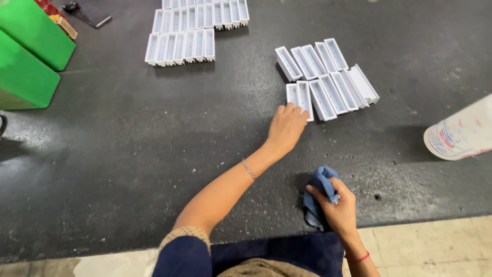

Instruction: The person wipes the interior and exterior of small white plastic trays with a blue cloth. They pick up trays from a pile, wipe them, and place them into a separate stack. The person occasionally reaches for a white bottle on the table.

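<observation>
The left hand [286, 128] stretches forward over the dark table [128, 154], its fingers slightly spread and their tips touching the near end of a pair of small white open-topped trays [300, 97]. It grips nothing. Just beyond and to the right of that hand lies a loose cluster of similar white trays [333, 77], set side by side in two slanted rows. The right hand [339, 208] stays close to the body at the table's near edge, closed around a bunched blue cloth [316, 197] that hangs below its fingers. Farther out, to the left of the left hand, a second group of white trays [189, 31] sits in neat rows. Green boxes [28, 46] stand far left, and a white cylindrical container [461, 133] lies to the right of both hands.
</observation>
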### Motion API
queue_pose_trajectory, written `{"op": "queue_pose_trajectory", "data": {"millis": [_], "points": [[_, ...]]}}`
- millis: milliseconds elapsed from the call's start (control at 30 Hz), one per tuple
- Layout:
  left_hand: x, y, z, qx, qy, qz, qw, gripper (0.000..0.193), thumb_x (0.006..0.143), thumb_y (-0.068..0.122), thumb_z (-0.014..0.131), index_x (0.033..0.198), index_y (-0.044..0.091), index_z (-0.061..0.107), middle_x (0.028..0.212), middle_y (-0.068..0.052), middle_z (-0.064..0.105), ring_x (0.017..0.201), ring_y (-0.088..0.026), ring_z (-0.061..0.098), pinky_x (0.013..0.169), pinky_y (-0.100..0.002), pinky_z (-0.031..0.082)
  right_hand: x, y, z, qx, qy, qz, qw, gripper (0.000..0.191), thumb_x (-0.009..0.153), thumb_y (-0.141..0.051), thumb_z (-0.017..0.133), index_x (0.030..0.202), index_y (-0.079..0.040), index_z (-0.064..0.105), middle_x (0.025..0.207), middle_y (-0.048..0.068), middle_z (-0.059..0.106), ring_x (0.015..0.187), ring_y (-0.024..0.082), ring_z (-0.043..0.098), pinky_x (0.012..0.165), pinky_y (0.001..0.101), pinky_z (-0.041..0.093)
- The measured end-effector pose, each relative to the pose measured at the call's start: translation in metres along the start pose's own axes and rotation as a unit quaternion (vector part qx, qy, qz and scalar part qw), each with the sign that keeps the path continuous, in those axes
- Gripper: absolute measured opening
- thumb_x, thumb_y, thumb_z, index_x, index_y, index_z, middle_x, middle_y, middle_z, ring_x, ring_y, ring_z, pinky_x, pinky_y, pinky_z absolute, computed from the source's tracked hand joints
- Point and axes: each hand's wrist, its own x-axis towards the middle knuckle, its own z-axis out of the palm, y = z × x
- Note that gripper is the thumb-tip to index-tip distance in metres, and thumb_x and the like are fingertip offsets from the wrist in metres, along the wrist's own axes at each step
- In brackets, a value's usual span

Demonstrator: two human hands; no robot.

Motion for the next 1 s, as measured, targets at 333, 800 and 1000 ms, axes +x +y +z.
{"op": "queue_pose_trajectory", "data": {"millis": [333, 800, 1000], "points": [[-0.123, 0.018, -0.103, -0.032, -0.058, 0.031, 0.997, 0.008, 0.084, 0.012, 0.067, 0.091, 0.011, 0.068, 0.087, -0.003, 0.060, 0.091, -0.024, 0.057, 0.080, -0.039, 0.045, -0.003, 0.014, -0.004, 0.033, -0.002, 0.017, 0.999, 0.022, 0.083, -0.013, 0.086, 0.095, -0.003, 0.072, 0.087, 0.000, 0.069, 0.080, 0.008, 0.059, 0.075, 0.0261, 0.051], [-0.193, 0.022, -0.144, 0.027, -0.051, -0.198, 0.978, 0.051, 0.084, 0.019, 0.075, 0.134, 0.027, 0.067, 0.101, 0.004, 0.066, 0.107, -0.020, 0.056, 0.102, -0.045, 0.036, 0.111, -0.024, -0.226, -0.284, 0.287, -0.263, 0.876, 0.022, 0.098, 0.000, 0.080, 0.109, 0.003, 0.061, 0.101, 0.019, 0.061, 0.092, 0.035, 0.061, 0.083, 0.0392, 0.048], [-0.210, 0.013, -0.134, -0.083, 0.032, -0.251, 0.964, 0.089, 0.067, 0.039, 0.085, 0.145, 0.015, 0.051, 0.135, -0.012, 0.053, 0.131, -0.034, 0.045, 0.110, -0.050, 0.028, 0.172, -0.027, -0.304, -0.482, 0.304, -0.249, 0.783, 0.014, 0.098, -0.002, 0.070, 0.107, -0.001, 0.059, 0.118, 0.022, 0.058, 0.115, 0.042, 0.055, 0.097, 0.0478, 0.045]]}}
